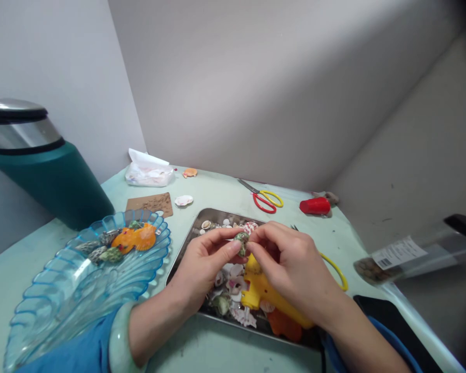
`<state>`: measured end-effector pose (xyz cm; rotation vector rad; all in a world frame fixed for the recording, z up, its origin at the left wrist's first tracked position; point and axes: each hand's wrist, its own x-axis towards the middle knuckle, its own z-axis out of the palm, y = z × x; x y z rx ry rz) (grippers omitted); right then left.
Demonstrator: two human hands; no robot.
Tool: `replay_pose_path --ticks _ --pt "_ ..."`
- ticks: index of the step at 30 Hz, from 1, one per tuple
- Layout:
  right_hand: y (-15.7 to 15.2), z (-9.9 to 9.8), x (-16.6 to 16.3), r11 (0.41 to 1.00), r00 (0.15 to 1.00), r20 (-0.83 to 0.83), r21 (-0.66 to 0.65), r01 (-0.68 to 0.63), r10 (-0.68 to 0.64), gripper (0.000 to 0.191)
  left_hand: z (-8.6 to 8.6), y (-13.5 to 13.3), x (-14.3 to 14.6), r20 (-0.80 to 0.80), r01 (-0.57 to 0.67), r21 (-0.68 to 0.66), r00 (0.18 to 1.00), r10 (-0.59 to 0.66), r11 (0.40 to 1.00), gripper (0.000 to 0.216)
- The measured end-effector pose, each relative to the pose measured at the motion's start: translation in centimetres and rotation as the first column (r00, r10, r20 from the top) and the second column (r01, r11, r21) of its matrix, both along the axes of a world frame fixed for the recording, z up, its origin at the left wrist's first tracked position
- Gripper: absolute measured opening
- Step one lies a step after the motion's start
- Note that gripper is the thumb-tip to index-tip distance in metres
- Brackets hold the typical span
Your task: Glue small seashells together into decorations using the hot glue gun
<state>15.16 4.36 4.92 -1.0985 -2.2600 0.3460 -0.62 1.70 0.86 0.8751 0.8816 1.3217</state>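
Over the metal tray (190, 230), my left hand (205, 261) is closed around a small green speckled snail shell (241, 239), between thumb and fingers. My right hand (287, 259) meets it from the other side, thumb and forefinger pinched at the shell's right edge. Whether a smaller piece sits between those fingertips is hidden. Below the hands, a yellow glue gun (266, 292) lies in the tray across white shells (233, 280) and an orange scallop shell (283, 325). Another green shell (220, 303) rests near the tray's front.
At left, a blue clear plastic dish (89, 300) holds several shells and an orange shell figure (135, 237). Behind it stands a green bottle (50, 176). Scissors (262, 199), a red cup-like object (314, 206) and a tissue pack (149, 173) lie farther back. A clear container (407, 256) is at right.
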Motion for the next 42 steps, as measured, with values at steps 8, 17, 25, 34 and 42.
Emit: replay_pose_path --ticks 8,17,25,34,42 --pt "-0.15 0.10 0.13 0.999 0.996 0.085 0.038 -0.029 0.026 0.013 -0.01 0.01 0.06 -0.006 0.000 0.011 1.000 0.000 1.000 0.024" --pt "-0.23 -0.05 0.04 0.970 0.944 0.326 0.240 -0.037 -0.045 0.017 0.32 0.07 0.03 -0.087 0.005 -0.034 0.996 -0.008 0.999 0.027" --pt "-0.12 -0.27 0.12 0.949 0.907 0.417 0.306 -0.077 -0.061 0.014 0.52 0.02 0.15 -0.109 -0.026 -0.038 0.994 0.021 0.999 0.025" --pt "-0.05 0.41 0.49 0.985 0.985 0.170 0.170 -0.033 0.004 0.010 0.07 0.04 -0.05 -0.012 0.011 0.002 1.000 -0.011 1.000 0.021" --pt "-0.15 -0.24 -0.22 0.984 0.998 0.066 0.175 -0.029 0.018 0.010 -0.08 0.20 0.04 -0.007 0.023 0.022 1.000 -0.023 0.999 0.021"
